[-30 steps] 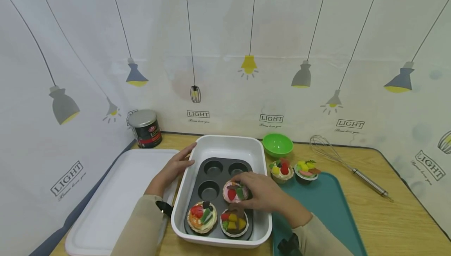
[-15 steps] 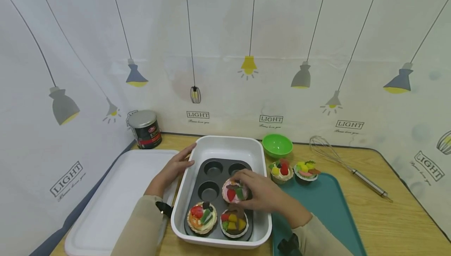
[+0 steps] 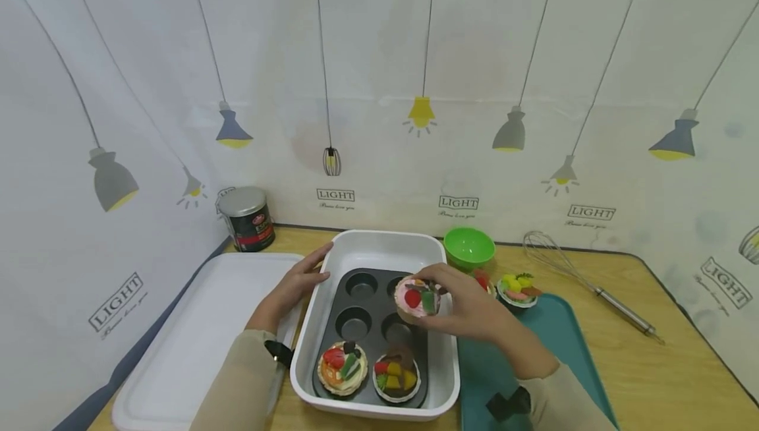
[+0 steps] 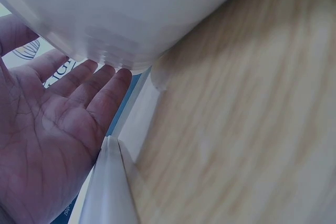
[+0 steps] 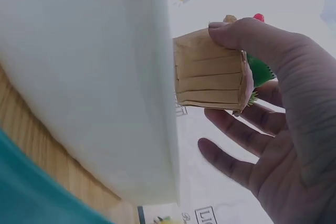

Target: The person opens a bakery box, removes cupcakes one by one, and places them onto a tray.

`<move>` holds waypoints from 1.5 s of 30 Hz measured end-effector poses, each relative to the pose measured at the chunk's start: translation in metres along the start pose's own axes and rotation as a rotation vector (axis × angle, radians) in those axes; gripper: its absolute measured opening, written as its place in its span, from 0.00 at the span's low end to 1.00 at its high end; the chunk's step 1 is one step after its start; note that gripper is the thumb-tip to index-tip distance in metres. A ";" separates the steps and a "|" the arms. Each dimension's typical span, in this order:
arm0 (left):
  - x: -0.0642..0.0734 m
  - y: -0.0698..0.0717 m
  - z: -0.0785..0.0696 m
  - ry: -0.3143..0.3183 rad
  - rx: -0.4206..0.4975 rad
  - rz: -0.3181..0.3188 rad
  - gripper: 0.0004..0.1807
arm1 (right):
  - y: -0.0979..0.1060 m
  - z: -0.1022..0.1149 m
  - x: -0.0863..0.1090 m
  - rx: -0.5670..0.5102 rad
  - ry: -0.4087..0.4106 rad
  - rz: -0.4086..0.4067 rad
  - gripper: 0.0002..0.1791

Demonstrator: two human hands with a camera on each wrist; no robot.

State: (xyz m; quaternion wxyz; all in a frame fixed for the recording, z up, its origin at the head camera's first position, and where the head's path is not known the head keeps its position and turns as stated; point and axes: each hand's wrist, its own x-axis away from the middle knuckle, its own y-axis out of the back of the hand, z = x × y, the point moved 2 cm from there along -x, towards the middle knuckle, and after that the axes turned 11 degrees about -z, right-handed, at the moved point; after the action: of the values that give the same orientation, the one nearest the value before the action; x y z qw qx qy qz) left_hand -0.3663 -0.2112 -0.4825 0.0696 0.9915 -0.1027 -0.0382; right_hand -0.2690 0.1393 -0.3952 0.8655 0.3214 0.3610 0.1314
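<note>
Between thumb and fingers my right hand [image 3: 474, 302] grips a pink-topped cupcake [image 3: 417, 298], raised above the dark muffin tin [image 3: 375, 325]. Its beige pleated side [image 5: 210, 72] shows in the right wrist view. The tin lies inside a deep white tray [image 3: 388, 241]. Two cupcakes sit in the tin's near cups: a cream one with strawberry [image 3: 342, 368] and a chocolate one with yellow fruit pieces [image 3: 396, 376]. My left hand [image 3: 294, 286] rests with extended fingers against the tray's left side; in the left wrist view its fingertips [image 4: 123, 77] touch the white wall.
A flat white tray [image 3: 201, 332] lies left, with a dark can [image 3: 249, 220] behind it. On the right are a green bowl [image 3: 469, 248], a teal tray [image 3: 557, 345], a whisk [image 3: 617, 306] and a yellow-topped cupcake [image 3: 518, 289]. Another cupcake [image 3: 483, 279] is partly hidden by my right hand.
My right hand has lifted the pink-topped cupcake out of its cup in the tin and moved it up and rightward, baring that cup. The left hand stays at the tray's side.
</note>
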 end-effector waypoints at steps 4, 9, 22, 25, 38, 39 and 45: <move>0.001 -0.002 0.000 0.014 -0.007 -0.007 0.37 | 0.007 -0.005 0.007 0.023 0.000 -0.016 0.32; 0.000 -0.001 -0.001 0.044 -0.043 -0.024 0.36 | 0.020 -0.010 0.017 0.030 -0.045 -0.010 0.32; 0.001 0.000 0.000 0.055 -0.049 -0.030 0.36 | 0.056 -0.032 0.052 0.043 0.004 -0.060 0.31; 0.001 0.000 0.000 0.053 -0.047 -0.027 0.36 | 0.061 -0.040 0.060 0.032 -0.012 -0.043 0.30; 0.002 0.000 -0.002 0.036 -0.056 -0.024 0.36 | 0.061 -0.066 0.077 0.042 -0.172 0.154 0.35; 0.002 0.000 -0.002 0.037 -0.056 -0.024 0.36 | 0.061 -0.067 0.077 0.036 -0.173 0.156 0.35; 0.002 0.000 -0.002 0.034 -0.053 -0.027 0.36 | 0.057 -0.070 0.078 0.028 -0.188 0.174 0.34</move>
State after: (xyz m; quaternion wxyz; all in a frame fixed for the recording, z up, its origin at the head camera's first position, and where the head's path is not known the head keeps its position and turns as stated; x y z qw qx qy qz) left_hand -0.3643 -0.2111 -0.4808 0.0971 0.9912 -0.0869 -0.0251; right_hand -0.2634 0.2510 -0.4371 0.8762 0.3745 0.2511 0.1701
